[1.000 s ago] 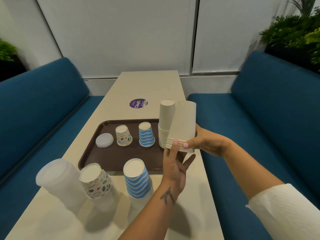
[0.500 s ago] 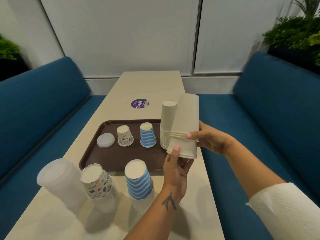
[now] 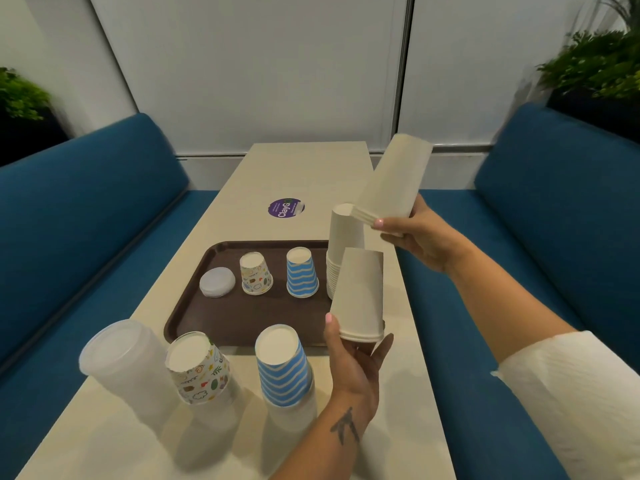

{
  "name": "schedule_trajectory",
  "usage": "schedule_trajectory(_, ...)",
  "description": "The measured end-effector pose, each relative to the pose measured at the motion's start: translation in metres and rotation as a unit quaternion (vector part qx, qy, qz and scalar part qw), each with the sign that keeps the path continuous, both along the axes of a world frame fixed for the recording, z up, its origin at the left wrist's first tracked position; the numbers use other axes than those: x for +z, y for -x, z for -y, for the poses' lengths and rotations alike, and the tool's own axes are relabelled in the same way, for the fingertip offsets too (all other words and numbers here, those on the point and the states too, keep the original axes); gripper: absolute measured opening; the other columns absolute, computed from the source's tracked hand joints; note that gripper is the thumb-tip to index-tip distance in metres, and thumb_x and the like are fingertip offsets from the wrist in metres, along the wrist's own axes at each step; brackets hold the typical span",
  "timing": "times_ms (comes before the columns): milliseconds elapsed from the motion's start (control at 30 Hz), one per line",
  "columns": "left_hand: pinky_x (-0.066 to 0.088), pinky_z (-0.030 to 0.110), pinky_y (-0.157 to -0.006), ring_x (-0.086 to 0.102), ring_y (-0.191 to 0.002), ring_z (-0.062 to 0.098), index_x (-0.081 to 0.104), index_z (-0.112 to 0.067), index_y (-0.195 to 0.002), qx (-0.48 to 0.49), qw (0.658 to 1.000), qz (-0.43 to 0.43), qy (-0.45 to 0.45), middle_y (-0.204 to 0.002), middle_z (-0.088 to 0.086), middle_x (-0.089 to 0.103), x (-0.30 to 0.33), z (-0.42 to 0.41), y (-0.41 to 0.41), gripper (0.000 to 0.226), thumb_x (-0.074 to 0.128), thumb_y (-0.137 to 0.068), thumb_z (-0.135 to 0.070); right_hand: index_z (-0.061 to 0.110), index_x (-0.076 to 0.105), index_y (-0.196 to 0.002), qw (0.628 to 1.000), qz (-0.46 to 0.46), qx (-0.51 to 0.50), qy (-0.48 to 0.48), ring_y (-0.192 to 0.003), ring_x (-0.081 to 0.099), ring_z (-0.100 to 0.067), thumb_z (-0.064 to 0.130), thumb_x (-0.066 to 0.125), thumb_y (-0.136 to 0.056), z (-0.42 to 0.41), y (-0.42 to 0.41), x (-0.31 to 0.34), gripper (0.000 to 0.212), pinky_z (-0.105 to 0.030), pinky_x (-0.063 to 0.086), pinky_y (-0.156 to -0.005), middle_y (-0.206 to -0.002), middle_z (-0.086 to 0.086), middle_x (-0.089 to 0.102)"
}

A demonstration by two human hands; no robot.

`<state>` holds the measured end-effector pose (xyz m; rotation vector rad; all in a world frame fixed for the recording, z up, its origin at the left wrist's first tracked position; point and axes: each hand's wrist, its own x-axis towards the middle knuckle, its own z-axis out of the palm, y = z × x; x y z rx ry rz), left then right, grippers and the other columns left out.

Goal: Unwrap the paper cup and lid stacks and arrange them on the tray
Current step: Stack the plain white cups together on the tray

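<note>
Currently the single white cup (image 3: pixel 360 292) sits upside down in the left hand (image 3: pixel 353 362), fingers curled round its rim, above the tray's (image 3: pixel 194 299) near right corner. The right hand (image 3: pixel 420 233) grips the tilted white stack (image 3: pixel 393 183). Best practice: lower the cup level, rim-down, beside the blue striped cup (image 3: pixel 302 271), then release.
</note>
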<state>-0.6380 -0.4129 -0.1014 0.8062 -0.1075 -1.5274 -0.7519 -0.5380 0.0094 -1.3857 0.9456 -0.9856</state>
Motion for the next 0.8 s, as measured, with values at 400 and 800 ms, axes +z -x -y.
schedule_trajectory(400,0.058,0.041,-0.075,0.065,-0.091,0.031,0.063,-0.025,-0.114,0.008,1.000,-0.020,-0.022,-0.098,0.012,0.073,0.002,0.003,-0.006,0.053,0.030,-0.093,-0.061,0.020,0.031,-0.135,0.981,-0.118,-0.103,0.111,-0.117,0.051,-0.021,0.010,0.087,-0.065,0.052,-0.054,-0.002,0.090,-0.047,0.048,-0.099,-0.125,0.000,0.051)
schedule_trajectory(800,0.060,0.038,-0.070,0.065,-0.088,0.031,0.060,-0.025,-0.122,0.008,1.000,-0.012,-0.021,-0.105,0.014,0.071,0.003,0.010,-0.011,0.057,0.030,-0.092,-0.063,0.023,0.027,-0.139,0.954,-0.288,-0.074,0.040,-0.115,0.051,-0.023,0.021,0.084,-0.072,0.064,-0.056,-0.050,0.088,-0.047,0.044,-0.099,-0.127,-0.002,0.050)
